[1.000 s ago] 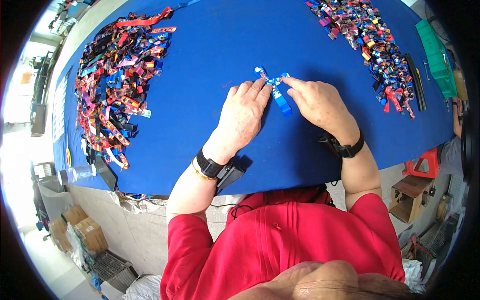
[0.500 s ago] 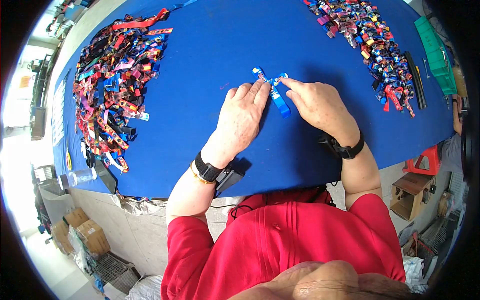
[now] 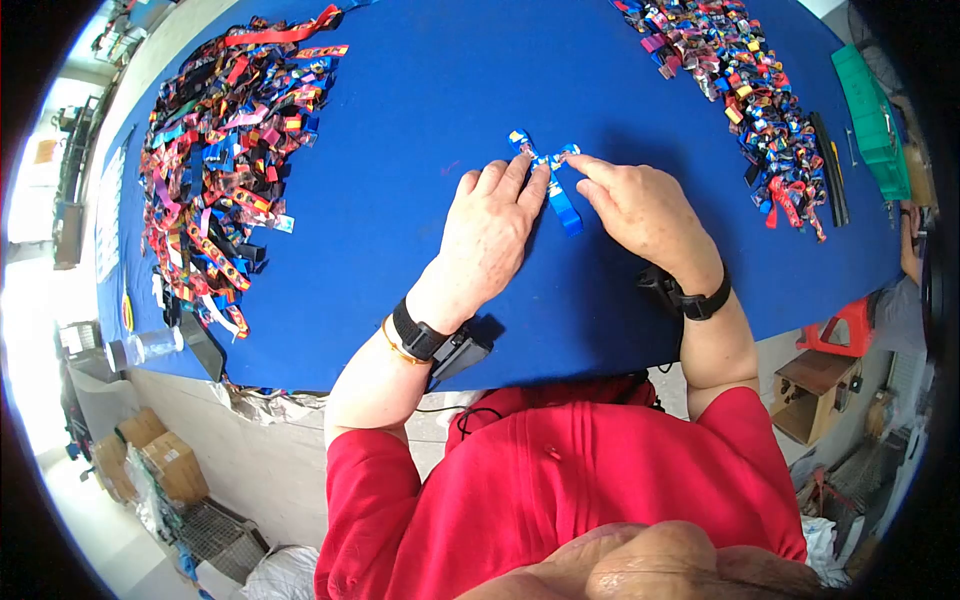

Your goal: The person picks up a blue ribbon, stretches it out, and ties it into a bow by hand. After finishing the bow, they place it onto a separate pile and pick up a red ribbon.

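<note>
A blue patterned ribbon (image 3: 566, 207) lies on the blue tabletop in a crossed shape, with short looped ends at its top and one plain blue tail pointing towards me. My left hand (image 3: 490, 225) rests at its left, thumb and forefinger together on the crossing, the other fingers close beside them. Part of the ribbon is hidden under these fingertips. From the right, my right hand (image 3: 643, 212) reaches in with the forefinger stretched onto the upper right loop. Its thumb stands apart, near the tail, and the remaining fingers are curled.
A heap of mixed ribbons (image 3: 215, 170) covers the left side of the blue table (image 3: 420, 110). Folded ribbon pieces (image 3: 740, 90) form a long pile at right, beside a dark strip (image 3: 828, 170) and a green tray (image 3: 872, 125). A clear jar (image 3: 150, 347) and a dark phone-like slab (image 3: 203, 347) sit near the left edge.
The view has shifted slightly. Both hands stay at the ribbon, with the left thumb and fingers a little closer to the crossing; the ribbon keeps its crossed shape.
</note>
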### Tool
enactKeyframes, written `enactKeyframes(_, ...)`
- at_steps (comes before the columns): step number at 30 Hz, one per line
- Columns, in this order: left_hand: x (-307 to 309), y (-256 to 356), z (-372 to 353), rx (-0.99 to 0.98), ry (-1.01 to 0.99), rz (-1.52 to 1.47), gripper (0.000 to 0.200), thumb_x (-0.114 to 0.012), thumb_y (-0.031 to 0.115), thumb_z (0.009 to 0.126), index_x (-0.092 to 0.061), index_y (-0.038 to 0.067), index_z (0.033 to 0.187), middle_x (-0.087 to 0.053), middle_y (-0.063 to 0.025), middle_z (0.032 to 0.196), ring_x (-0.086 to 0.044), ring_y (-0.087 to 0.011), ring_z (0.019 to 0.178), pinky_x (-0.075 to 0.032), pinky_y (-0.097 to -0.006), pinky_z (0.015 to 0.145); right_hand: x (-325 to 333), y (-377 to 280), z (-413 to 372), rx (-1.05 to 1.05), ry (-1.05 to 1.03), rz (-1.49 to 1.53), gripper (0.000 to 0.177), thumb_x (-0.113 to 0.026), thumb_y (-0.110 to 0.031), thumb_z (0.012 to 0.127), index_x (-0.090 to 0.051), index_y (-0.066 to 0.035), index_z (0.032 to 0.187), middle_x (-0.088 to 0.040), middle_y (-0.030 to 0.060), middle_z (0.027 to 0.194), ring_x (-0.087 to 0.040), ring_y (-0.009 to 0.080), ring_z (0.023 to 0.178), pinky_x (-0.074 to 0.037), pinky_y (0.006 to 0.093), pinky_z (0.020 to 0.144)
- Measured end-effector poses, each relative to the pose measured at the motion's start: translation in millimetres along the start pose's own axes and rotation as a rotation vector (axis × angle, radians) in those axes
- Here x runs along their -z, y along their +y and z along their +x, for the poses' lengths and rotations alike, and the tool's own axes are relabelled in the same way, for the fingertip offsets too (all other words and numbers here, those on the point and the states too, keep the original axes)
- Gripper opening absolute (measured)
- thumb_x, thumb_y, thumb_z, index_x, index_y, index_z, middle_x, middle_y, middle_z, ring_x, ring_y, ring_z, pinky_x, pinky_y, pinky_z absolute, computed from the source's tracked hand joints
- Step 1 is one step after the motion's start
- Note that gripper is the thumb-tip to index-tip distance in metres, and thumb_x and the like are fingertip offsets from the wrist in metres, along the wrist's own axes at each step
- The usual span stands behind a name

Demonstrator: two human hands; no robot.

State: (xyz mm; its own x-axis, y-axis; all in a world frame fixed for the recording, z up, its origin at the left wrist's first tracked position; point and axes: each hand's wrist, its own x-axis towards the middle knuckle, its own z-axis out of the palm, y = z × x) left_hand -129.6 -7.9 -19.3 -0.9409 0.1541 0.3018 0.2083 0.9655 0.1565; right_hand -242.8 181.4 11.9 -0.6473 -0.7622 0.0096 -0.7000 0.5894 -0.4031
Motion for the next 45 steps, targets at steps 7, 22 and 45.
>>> enactKeyframes(7, -0.7, -0.1, -3.5, -0.005, -0.021, 0.052, 0.056, -0.061, 0.007, 0.085, -0.055, 0.003, 0.141, -0.059, -0.0171, 0.139, -0.058, -0.0316, 0.121, -0.048, -0.0428, 0.098, 16.0, -10.0, 3.3, -0.046, 0.078, 0.086, 0.031, -0.057, -0.023, 0.101, -0.067, -0.019, 0.131, -0.072, 0.0207, 0.088, -0.07, 0.0396, 0.079, -0.056, 0.0484, 0.068)
enactKeyframes(22, -3.6, -1.9, -4.5, 0.002, -0.027, 0.021, 0.054, -0.064, 0.009, 0.083, -0.057, -0.001, 0.135, -0.06, -0.0191, 0.136, -0.058, -0.0307, 0.116, -0.047, -0.0413, 0.095, -6.2, -26.9, 24.8, 0.203, -0.015, -0.343, 0.05, -0.06, -0.008, 0.089, -0.061, -0.014, 0.139, -0.073, 0.0143, 0.081, -0.072, 0.0317, 0.071, -0.055, 0.0451, 0.063)
enactKeyframes(45, 2.6, 2.5, -3.2, -0.016, -0.025, 0.069, 0.051, -0.06, 0.007, 0.086, -0.057, -0.001, 0.136, -0.061, -0.0179, 0.135, -0.06, -0.0296, 0.115, -0.048, -0.0406, 0.095, 5.8, -25.9, -10.6, 0.084, -0.08, -0.404, 0.055, -0.057, -0.005, 0.089, -0.056, -0.011, 0.143, -0.071, 0.0172, 0.072, -0.072, 0.0336, 0.066, -0.056, 0.0469, 0.062)
